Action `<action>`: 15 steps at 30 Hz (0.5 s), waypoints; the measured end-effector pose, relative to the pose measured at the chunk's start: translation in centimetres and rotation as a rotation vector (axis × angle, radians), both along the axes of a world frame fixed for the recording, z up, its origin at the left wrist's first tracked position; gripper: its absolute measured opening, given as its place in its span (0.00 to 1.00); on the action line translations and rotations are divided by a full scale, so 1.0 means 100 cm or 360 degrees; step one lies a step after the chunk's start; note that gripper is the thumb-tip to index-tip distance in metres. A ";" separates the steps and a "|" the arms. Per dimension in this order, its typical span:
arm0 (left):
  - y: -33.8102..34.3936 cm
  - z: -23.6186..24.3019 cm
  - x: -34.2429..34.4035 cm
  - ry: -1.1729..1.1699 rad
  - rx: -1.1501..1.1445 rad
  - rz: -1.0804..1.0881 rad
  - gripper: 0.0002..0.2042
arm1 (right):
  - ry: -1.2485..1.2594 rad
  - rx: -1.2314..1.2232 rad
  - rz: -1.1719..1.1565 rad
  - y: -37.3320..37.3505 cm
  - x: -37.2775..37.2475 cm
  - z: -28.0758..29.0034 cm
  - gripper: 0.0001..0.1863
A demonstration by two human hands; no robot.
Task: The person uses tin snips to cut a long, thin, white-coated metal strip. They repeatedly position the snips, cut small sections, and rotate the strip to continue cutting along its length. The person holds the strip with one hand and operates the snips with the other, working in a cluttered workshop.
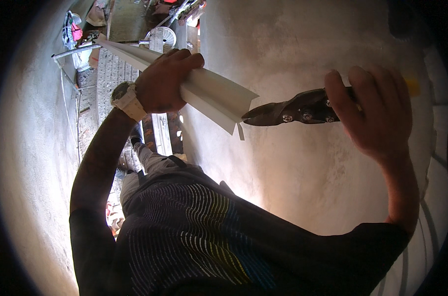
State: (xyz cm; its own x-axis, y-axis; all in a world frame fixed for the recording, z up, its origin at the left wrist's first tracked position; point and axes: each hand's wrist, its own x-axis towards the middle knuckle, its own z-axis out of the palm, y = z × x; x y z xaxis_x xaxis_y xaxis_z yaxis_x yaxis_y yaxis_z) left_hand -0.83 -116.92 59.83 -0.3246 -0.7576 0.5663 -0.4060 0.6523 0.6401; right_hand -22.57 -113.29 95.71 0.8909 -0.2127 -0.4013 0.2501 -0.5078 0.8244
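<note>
My left hand [166, 81] is closed around a long white angled trim strip [219, 96], which slants from the upper left down toward the middle. A pale watch sits on that wrist. At the strip's near right end a thin curled sliver hangs from the cut edge. In my right hand [374, 111] is a pair of dark metal tin snips [298, 109], fingers wrapped round the handles. The blades point left, their tips at the strip's end beside the sliver. The handles are mostly hidden by my fingers.
Rough plastered walls rise on the left [32, 148] and right [303, 177]. Below is a perforated scaffold plank [110, 69], with a metal rail [76, 51] alongside. Farther off are a white fan-like round object [166, 37] and scattered bags.
</note>
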 end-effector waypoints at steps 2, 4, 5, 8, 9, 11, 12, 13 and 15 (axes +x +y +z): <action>-0.002 0.001 0.003 0.0009 -0.0018 0.0004 0.32 | -0.0036 -0.0011 -0.0027 0.002 -0.002 0.001 0.25; -0.004 0.002 0.005 0.0006 -0.0034 0.0001 0.32 | -0.0074 -0.0026 -0.0015 0.004 -0.003 0.001 0.25; -0.006 0.003 0.007 0.0018 -0.0040 -0.0002 0.32 | -0.0128 -0.0043 0.0029 0.004 -0.003 0.000 0.23; -0.009 0.006 0.010 0.0054 -0.0068 -0.0014 0.32 | -0.0198 -0.0096 -0.0014 0.004 -0.005 -0.002 0.18; -0.010 0.006 0.010 0.0062 -0.0076 -0.0024 0.32 | -0.0204 -0.0134 0.0012 0.003 -0.006 -0.004 0.17; -0.010 0.007 0.011 0.0058 -0.0071 -0.0024 0.32 | -0.0191 -0.0150 0.0034 0.001 -0.009 -0.005 0.17; -0.010 0.008 0.011 0.0048 -0.0059 -0.0015 0.32 | -0.0188 -0.0154 0.0047 0.000 -0.010 -0.005 0.16; -0.010 0.007 0.011 0.0035 -0.0023 -0.0008 0.32 | -0.0189 -0.0150 0.0061 0.000 -0.011 -0.005 0.16; -0.009 0.007 0.011 0.0057 -0.0041 -0.0001 0.32 | -0.0177 -0.0136 0.0071 -0.002 -0.012 -0.004 0.15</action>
